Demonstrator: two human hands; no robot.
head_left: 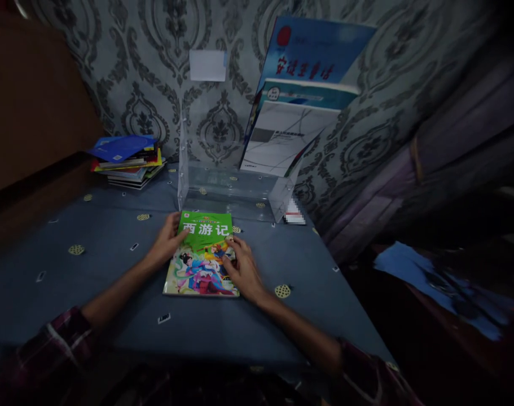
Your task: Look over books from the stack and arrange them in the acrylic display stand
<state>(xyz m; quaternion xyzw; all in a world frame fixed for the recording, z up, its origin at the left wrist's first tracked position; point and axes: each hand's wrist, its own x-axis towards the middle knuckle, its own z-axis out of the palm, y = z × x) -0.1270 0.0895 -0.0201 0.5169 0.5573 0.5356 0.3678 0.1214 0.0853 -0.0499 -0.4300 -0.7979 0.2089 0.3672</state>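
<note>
A green picture book (206, 254) with white Chinese characters and colourful figures lies face up, close to the middle of the table. My left hand (171, 237) grips its left edge, thumb on the cover and fingers at the side. On the right edge, my right hand (242, 268) holds it the same way, with thumb and forefinger over the cover. Just beyond the book stands a clear plastic book rack (231, 189). In the rack's right part several books lean, among them a white-covered book (288, 135) in front and a tall blue book (316, 56) behind.
A stack of books (132, 163) sits at the table's back left. The table (113, 270) has a blue-grey patterned cloth. A white card (208, 66) is on the wallpaper behind the rack. Right of the table hang curtains (400, 186), with a light blue cloth (430, 282) lower down.
</note>
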